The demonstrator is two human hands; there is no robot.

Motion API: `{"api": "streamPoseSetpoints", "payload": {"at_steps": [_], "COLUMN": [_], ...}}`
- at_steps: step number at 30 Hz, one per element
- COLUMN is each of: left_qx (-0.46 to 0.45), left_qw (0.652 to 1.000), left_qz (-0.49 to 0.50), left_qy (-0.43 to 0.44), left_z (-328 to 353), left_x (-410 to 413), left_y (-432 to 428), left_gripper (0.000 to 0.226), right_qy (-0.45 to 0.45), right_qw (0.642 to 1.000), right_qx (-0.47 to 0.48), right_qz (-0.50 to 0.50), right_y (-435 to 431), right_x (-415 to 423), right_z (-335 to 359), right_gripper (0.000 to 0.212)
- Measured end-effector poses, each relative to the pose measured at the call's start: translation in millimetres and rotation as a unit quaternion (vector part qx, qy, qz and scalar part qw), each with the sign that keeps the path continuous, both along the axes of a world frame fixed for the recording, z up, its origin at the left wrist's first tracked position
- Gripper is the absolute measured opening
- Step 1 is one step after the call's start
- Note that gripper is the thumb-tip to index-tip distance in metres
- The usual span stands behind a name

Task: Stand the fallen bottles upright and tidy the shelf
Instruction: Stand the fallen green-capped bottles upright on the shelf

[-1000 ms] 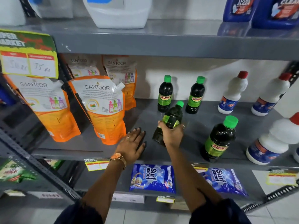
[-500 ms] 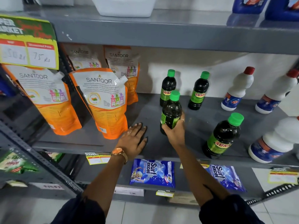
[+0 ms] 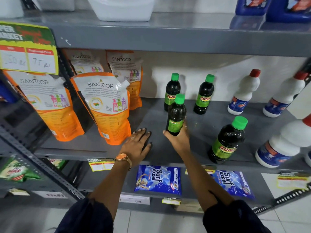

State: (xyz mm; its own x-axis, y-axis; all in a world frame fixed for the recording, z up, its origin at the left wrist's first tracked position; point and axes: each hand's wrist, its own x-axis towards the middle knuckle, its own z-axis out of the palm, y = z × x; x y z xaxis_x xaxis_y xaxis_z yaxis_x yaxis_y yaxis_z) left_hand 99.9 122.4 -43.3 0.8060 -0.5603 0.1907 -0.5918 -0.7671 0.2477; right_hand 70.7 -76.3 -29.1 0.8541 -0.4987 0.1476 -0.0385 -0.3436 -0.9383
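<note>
Your right hand [image 3: 178, 140] grips a dark bottle [image 3: 175, 115] around its lower body, holding it upright near the middle of the grey shelf [image 3: 104, 148], just in front of two matching bottles. The bottle is dark, almost black, with a bright green screw cap and a green label turned partly away from you. Whether its base touches the shelf cannot be told, since your fingers hide it.

Your left hand [image 3: 137, 146] lies open, palm down and fingers spread, flat on the shelf just left of the bottle, a watch [image 3: 123, 158] on its wrist.

Two green-capped bottles stand upright at the back, one [image 3: 171, 88] directly behind the held one and another [image 3: 203, 95] to its right. A fourth [image 3: 227, 142] stands near the front edge on the right. White bottles with red caps [image 3: 244, 93] line the right end of the shelf. Orange Santoor pouches [image 3: 106, 108] stand in rows at the left end.

Below, blue Surf excel packets [image 3: 158, 179] lie flat on the lower shelf.
</note>
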Motion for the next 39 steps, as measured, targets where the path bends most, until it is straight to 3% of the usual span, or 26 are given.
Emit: {"api": "streamPoseSetpoints", "payload": {"at_steps": [3,5,8,10,12,15,17,25,32,39], "left_qx": [0.005,0.008,0.012,0.013,0.011,0.004,0.004,0.007,0.007,0.008], "left_qw": [1.000,1.000,1.000,1.000,1.000,1.000,1.000,1.000,1.000,1.000], "left_qz": [0.004,0.006,0.005,0.004,0.004,0.004,0.003,0.002,0.001,0.008], "left_qy": [0.005,0.006,0.007,0.008,0.005,0.003,0.003,0.009,0.015,-0.001], "left_z": [-0.3,-0.4,-0.8,-0.3,-0.7,-1.2,-0.6,-1.5,-1.7,-1.2], "left_x": [0.6,0.4,0.8,0.6,0.6,0.3,0.2,1.3,3.2,-1.5], "left_y": [-1.5,-1.6,-0.5,-0.4,-0.4,-0.2,-0.4,0.2,1.1,-1.4], "left_gripper": [0.069,0.069,0.069,0.069,0.068,0.068,0.068,0.068,0.069,0.067], "right_qy": [-0.006,-0.008,0.022,0.028,0.019,-0.012,-0.021,0.000,0.007,0.029], "right_qw": [1.000,1.000,0.998,0.997,0.998,1.000,0.999,0.998,1.000,0.999], "right_qx": [0.002,0.009,-0.011,-0.043,-0.036,0.007,0.014,-0.001,-0.015,-0.030], "right_qz": [-0.004,-0.019,-0.057,-0.060,-0.049,-0.027,-0.032,-0.061,-0.013,0.026], "right_y": [-4.0,-1.5,5.0,7.4,6.4,0.3,-0.7,1.4,-6.2,1.2], "right_x": [-4.2,-6.7,-6.6,-6.9,-9.2,-13.3,-14.7,-9.4,-21.4,-82.9], "right_z": [-2.1,0.3,3.4,3.4,4.6,2.7,3.6,-0.6,4.2,9.8], "right_gripper": [0.065,0.069,0.097,0.104,0.094,0.063,0.057,0.090,0.063,0.067]}}
